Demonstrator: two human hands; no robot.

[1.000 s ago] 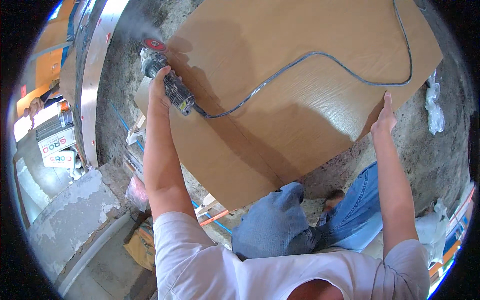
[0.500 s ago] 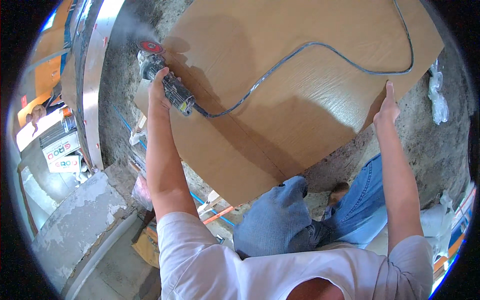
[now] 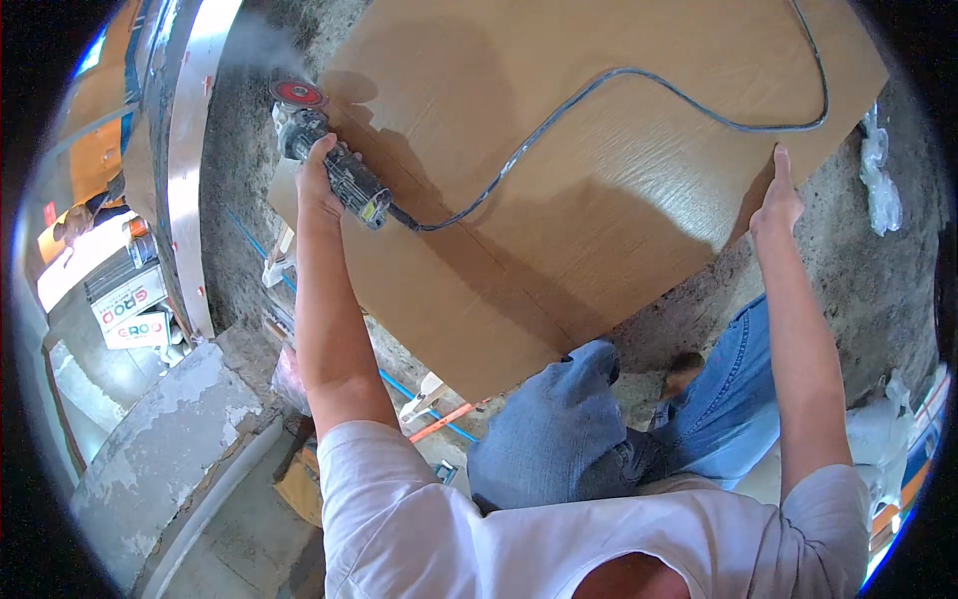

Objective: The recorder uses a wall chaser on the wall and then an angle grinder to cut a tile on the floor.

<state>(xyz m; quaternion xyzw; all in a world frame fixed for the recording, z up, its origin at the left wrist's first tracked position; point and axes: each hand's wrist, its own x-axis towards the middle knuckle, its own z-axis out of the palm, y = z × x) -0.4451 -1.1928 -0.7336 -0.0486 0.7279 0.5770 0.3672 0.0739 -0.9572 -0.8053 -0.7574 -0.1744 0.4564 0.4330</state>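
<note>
My left hand is wrapped round the body of a dusty angle grinder. Its red disc meets the brown board near the far left edge, and pale dust puffs from there. A dark cord runs from the grinder's back end across the board in loose bends. My right hand grips the board's right edge, index finger pointing forward; the fingers underneath are hidden. A faint straight line runs along the board beside the grinder. My jeans-covered knee is against the board's near edge.
Rough concrete floor surrounds the board. Crumpled plastic lies at right, a metal strip at left. Blue pipe and wood scraps show below the board. Boxes, a concrete ledge and another person's hand are at left.
The grinder in my left hand has moved slightly up and left. My right hand sits somewhat farther forward in the view, still at the board's edge. The cord's bends appear higher.
</note>
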